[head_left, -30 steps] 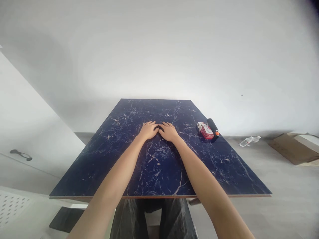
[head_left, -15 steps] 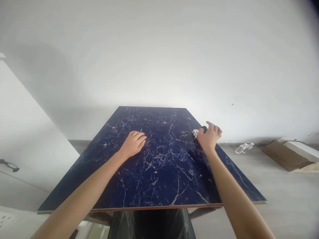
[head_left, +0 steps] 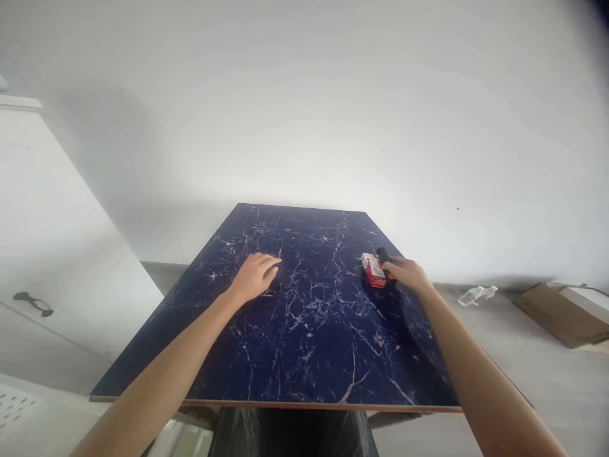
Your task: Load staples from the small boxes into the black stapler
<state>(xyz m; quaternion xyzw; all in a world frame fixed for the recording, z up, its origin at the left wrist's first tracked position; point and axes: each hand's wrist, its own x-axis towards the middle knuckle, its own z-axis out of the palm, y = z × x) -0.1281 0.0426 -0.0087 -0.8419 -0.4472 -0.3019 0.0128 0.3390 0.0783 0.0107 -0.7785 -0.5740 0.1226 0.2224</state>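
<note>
My left hand (head_left: 257,275) rests on the dark blue marbled table (head_left: 309,343), left of its middle. Its fingers are loosely bent, thumb apart, and nothing shows in them. Over at the table's right edge, my right hand (head_left: 408,273) has its fingers closed on a black, elongated object (head_left: 383,255) with an orange part; its exact kind is unclear, and the fingers cover some of it. Directly left of that object lies a small red and white box (head_left: 373,270) on the tabletop, touching it or very close to it.
A white cabinet (head_left: 61,228) with a dark handle (head_left: 33,303) stands at the left. On the floor to the right are clear plastic bottles (head_left: 476,295) and a brown cardboard box (head_left: 561,314). A pale wall (head_left: 304,114) rises behind the table.
My right hand has shifted off the red and white box to the right side of the black object, uncovering the box. My left hand stays in place. The view has turned slightly left.
</note>
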